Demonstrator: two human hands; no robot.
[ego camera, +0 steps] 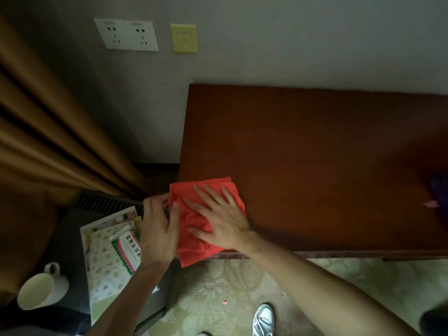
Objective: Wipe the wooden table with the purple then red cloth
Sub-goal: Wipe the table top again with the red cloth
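So at this point the red cloth (208,214) was bunched up on the front left corner of the wooden table (315,154), with a bit of it hanging over the front edge. The right hand (218,219) lay flat on top of it, fingers spread and straight, pressing it down onto the wood. The left hand (158,229) was at the cloth's left edge, right off the side of the table, thumb resting on the fabric; the other fingers were curled toward the edge, though I couldn't tell for sure if they were actually pinching it or just steadying it.

The purple cloth (438,190) looked like that dark shape way over at the right edge of the table, kind of blurry, well apart from both hands. Going by that, I'd say the purple pass was done and the red pass was underway, but only the left corner was covered, so most of the tabletop to the right was probably left to wipe.

Off to the left there was a white mug (38,291) and some booklets (114,258) on a lower surface.
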